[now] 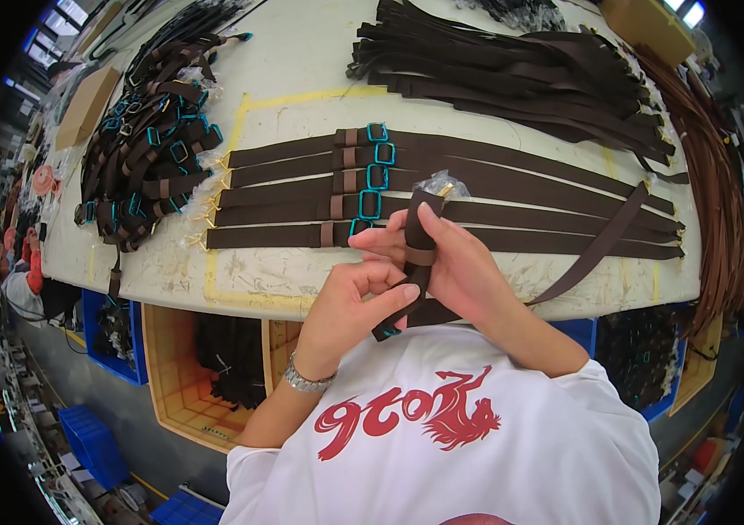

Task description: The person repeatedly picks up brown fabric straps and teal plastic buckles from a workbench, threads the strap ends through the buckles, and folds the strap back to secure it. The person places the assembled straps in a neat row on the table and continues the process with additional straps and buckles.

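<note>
Both hands hold a dark brown webbing strap (pixel 422 227) upright in front of my chest. My right hand (pixel 464 271) grips its upper part, thumb on the front. Clear plastic film (pixel 444 184) wraps a gold-coloured metal end at its top. Lower down, my left hand (pixel 359 302) pinches the strap below a lighter brown keeper loop (pixel 420 256). A bit of teal shows at the lower end; its shape is mostly hidden. The strap's tail (pixel 595 245) curves right onto the table. Beyond my hands lie several similar straps (pixel 280 188), side by side, with teal-edged buckles (pixel 370 205).
A tangled heap of buckled straps (pixel 149 157) sits on the left of the table (pixel 293 114), beside a cardboard piece (pixel 87 109). Far right lies a pile of dark straps (pixel 512 74). Brown strips (pixel 713 184) hang over the right edge. Crates (pixel 166 367) stand below.
</note>
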`<state>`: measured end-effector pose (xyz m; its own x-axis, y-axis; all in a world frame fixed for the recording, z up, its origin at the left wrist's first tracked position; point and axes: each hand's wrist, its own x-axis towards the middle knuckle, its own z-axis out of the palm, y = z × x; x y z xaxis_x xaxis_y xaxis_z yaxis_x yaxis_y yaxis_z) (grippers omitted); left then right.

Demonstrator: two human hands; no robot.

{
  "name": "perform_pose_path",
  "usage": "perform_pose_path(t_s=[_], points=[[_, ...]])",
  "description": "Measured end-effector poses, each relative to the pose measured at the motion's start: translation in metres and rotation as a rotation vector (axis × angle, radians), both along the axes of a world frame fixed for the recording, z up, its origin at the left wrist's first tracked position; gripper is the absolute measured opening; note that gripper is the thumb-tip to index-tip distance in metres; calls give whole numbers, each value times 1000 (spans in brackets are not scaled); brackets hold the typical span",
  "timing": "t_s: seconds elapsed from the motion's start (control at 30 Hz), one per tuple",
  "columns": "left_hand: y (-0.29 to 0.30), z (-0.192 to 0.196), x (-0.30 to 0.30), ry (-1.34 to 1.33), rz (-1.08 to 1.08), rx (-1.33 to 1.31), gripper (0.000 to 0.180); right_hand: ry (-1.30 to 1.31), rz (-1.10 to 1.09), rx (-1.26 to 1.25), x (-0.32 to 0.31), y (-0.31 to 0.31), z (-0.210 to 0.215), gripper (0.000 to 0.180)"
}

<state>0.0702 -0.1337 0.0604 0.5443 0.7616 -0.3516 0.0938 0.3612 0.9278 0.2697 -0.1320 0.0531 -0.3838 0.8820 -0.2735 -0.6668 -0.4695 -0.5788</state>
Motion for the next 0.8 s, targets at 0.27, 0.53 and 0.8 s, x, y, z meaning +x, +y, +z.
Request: perform_pose_path(t_s=[0.27,0.53,0.8], points=[[-17,-7,27,-113,337,136,12,-319,-87,204,-16,-19,-5,48],[-15,-10,19,42,243,358,13,-329,-94,167,-16,-23,-5,42],[1,-3,4,-9,266,237,13,-293,18,260,-10,2,-6,30]])
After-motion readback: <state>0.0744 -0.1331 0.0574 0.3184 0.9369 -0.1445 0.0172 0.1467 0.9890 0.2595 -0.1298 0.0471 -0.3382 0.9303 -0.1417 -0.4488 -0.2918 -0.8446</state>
